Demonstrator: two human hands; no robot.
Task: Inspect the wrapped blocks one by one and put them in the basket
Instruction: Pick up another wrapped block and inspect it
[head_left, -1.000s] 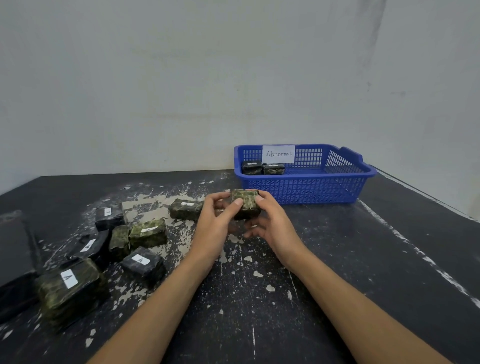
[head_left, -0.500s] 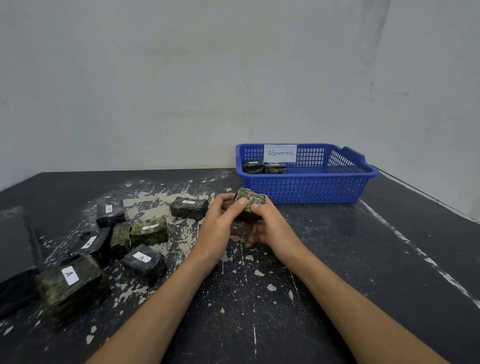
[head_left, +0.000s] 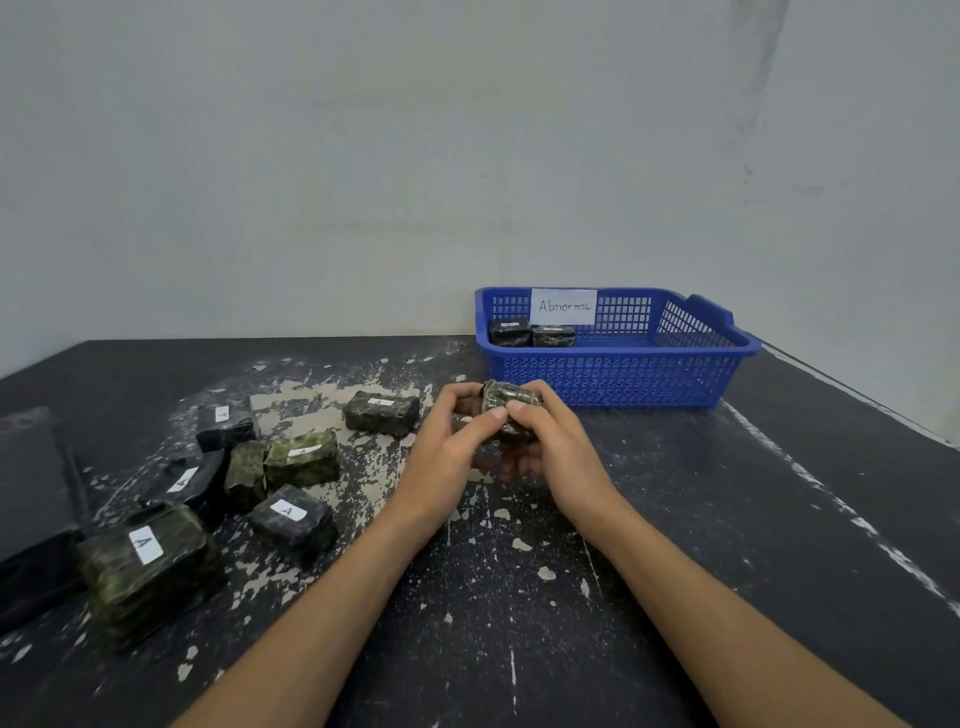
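Note:
Both hands hold one small green wrapped block (head_left: 508, 400) above the table, just in front of the blue basket (head_left: 613, 382). My left hand (head_left: 447, 457) grips its left side with the thumb on top; my right hand (head_left: 558, 452) curls round its right side. The basket carries a white "Abnormal" label and two wrapped blocks (head_left: 530, 332) lie in its back left corner. Several more wrapped blocks with white "A" stickers lie on the table to the left, among them a green block (head_left: 382, 413) and a black block (head_left: 291, 522).
The table (head_left: 727, 519) is black with worn, flaking paint. A large green wrapped block (head_left: 145, 571) and a black box (head_left: 31, 519) sit at the near left. A pale wall stands right behind the basket; the table's right edge runs diagonally.
The block has been turned in my hands, its top tipping toward me, and my thumbs have come together over it. Both hands stayed in about the same place.

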